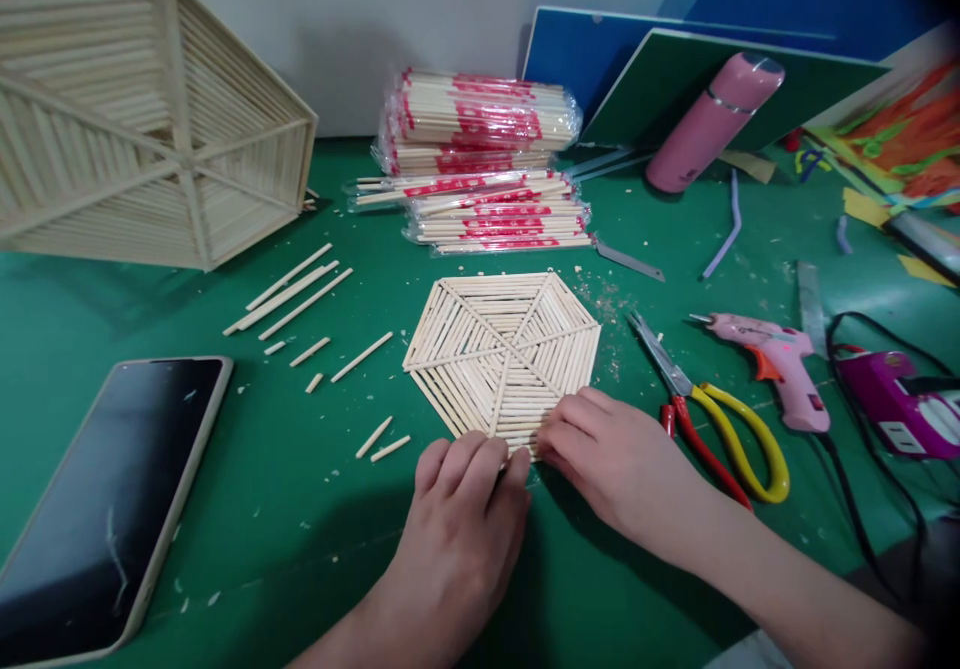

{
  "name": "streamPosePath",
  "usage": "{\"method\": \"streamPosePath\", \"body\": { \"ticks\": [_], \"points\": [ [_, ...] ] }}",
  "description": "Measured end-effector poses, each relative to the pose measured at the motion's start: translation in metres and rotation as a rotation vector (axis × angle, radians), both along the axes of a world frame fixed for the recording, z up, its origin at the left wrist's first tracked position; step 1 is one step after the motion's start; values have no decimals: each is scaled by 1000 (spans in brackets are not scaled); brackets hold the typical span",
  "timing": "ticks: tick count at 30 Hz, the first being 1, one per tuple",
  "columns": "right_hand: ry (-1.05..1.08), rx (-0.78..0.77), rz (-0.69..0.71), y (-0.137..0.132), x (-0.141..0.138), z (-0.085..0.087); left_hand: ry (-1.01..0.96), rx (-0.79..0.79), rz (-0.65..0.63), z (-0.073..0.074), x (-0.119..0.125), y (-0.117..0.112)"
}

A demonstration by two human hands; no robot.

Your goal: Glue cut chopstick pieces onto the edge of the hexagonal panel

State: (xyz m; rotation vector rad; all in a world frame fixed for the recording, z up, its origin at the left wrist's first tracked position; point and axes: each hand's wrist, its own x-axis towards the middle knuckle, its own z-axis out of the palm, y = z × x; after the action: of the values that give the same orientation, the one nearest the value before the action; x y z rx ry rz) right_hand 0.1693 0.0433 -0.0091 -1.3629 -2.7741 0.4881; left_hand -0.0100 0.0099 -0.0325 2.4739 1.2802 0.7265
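A flat polygonal panel of chopsticks (465,349) lies on the green table, its spokes meeting near the middle. At its front edge, the fingers of my left hand (472,519) are bent together and press down on a chopstick piece (523,443). My right hand (615,454) pinches the same edge from the right, thumb side hidden. Only a short length of that piece shows between the hands; the fingertips cover its ends. Several cut chopstick pieces (362,357) lie left of the panel.
Wrapped chopstick bundles (487,119) are stacked behind the panel. Scissors (679,379), a pink glue gun (780,349) and a purple power socket (900,409) with cords lie right. A phone (112,499) lies left, below a large chopstick structure (180,139). A pink bottle (712,124) leans behind.
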Motion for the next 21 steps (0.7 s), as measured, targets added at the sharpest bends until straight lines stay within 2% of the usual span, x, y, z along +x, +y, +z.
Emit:
{"method": "streamPosePath", "body": {
  "ticks": [3, 6, 13, 21],
  "points": [
    [-41, 33, 27, 1, -1, 1, 28, 17, -6, -1, 0, 0],
    [-9, -8, 7, 2, -3, 3, 61, 52, -10, -3, 0, -1],
    [268, -182, -222, 1, 6, 7, 83, 53, -9, -10, -1, -5],
    [214, -138, -114, 0, 6, 5, 102, 43, -2, -5, 1, -3]
  ]
}}
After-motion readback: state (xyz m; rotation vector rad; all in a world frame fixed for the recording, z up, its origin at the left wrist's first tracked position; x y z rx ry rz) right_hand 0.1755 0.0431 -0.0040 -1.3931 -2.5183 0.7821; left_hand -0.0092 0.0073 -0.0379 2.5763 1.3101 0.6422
